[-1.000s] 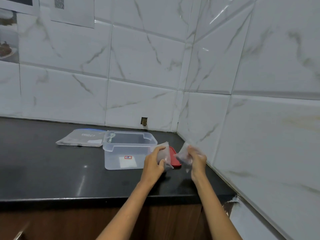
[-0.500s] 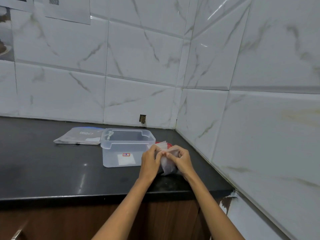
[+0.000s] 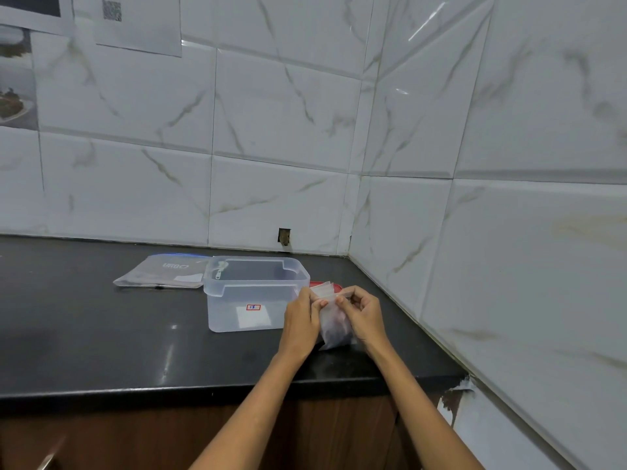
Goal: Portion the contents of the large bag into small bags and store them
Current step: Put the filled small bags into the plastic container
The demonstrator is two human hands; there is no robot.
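Note:
Both hands hold small clear bags [image 3: 334, 325] above the black counter, just right of a clear plastic container [image 3: 252, 293]. My left hand [image 3: 302, 320] pinches the left part of the bags' top edge and my right hand [image 3: 364, 315] pinches the right part. Something dark shows low inside the bag. The large bag [image 3: 163, 271] lies flat on the counter behind and left of the container. A small scoop [image 3: 220, 269] rests in the container's back left corner.
A red lid [image 3: 320, 285] lies behind the bags, mostly hidden by them and my hands. The counter [image 3: 101, 334] ends in a front edge near me, and tiled walls close in at the back and right. Papers hang on the wall at upper left.
One second ago each hand held a small bag apart from the other. The hands have come together, and both now pinch the bags at their top edge.

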